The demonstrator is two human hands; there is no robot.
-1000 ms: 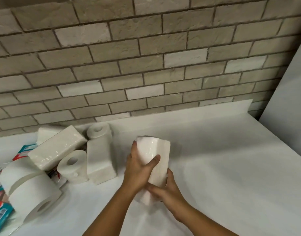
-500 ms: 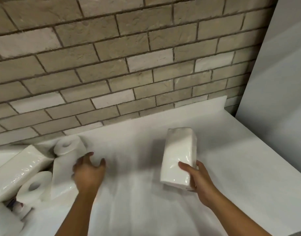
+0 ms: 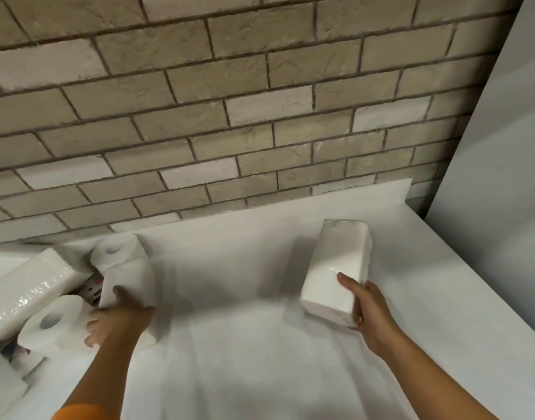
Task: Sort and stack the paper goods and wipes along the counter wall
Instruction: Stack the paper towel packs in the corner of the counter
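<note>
Here, in the head view, the right hand (image 3: pixel 369 310) has its grip clasped round the near end of a white plastic-wrapped rectangular napkin pack (image 3: pixel 335 268), tilted over the white counter (image 3: pixel 245 298) near the beige brick wall (image 3: pixel 260 131). The left hand (image 3: pixel 117 324) clutches a second white wrapped pack (image 3: pixel 129 274) lying among white toilet rolls (image 3: pixel 52 322) at the counter's left.

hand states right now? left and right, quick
Left hand: on the near end of a wrapped pack in the pile; blurred, grip cannot be told.
Right hand: closed on the tissue pack, holding its near end.
</note>
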